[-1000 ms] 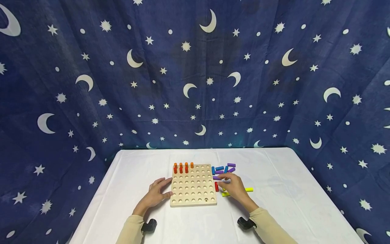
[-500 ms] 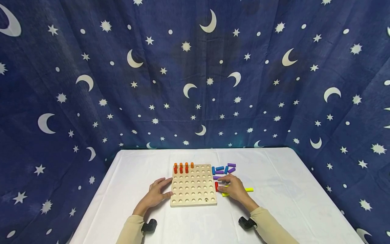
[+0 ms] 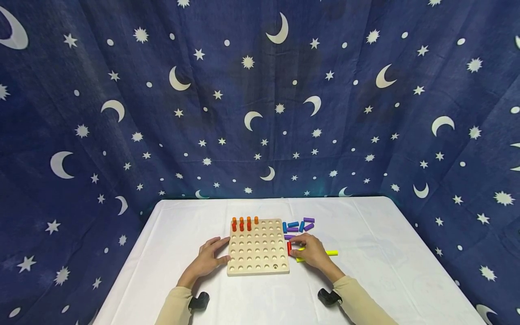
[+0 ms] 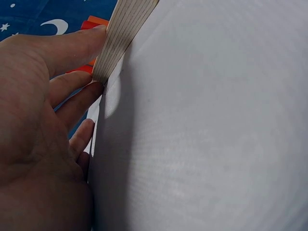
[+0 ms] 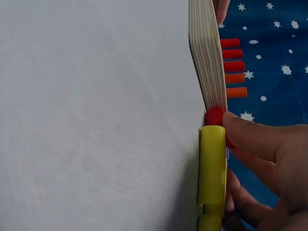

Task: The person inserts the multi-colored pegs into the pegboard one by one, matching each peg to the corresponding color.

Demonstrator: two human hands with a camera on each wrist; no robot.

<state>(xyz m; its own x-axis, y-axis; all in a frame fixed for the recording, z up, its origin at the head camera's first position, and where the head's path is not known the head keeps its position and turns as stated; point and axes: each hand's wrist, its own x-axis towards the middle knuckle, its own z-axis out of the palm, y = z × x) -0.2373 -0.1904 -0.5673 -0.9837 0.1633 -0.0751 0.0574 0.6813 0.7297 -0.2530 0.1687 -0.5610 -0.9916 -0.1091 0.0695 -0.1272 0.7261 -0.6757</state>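
A square wooden pegboard (image 3: 260, 253) with rows of round holes lies on the table. Orange pegs (image 3: 256, 220) stand along its far row, and red pegs (image 3: 241, 227) in the row before it. My left hand (image 3: 209, 258) touches the board's left edge with thumb and fingertips, fingers mostly extended; the left wrist view shows them against the layered wooden side (image 4: 122, 41). Beside the board's right edge, my right hand (image 3: 313, 252) pinches a loose red peg (image 3: 289, 248) between thumb and index finger. In the right wrist view the red peg's round end (image 5: 214, 116) shows by the thumb.
Yellow pegs (image 3: 332, 253) lie under and beside the right hand; one yellow peg (image 5: 211, 163) is large in the right wrist view. Blue pegs (image 3: 293, 224) and purple pegs (image 3: 308, 220) are scattered right of the board. A starry dark blue curtain (image 3: 260, 99) hangs behind the white table (image 3: 195, 212).
My right hand has shifted slightly left and closed its thumb and index finger on the red peg, which has moved a little. The left hand stays at the board's edge.
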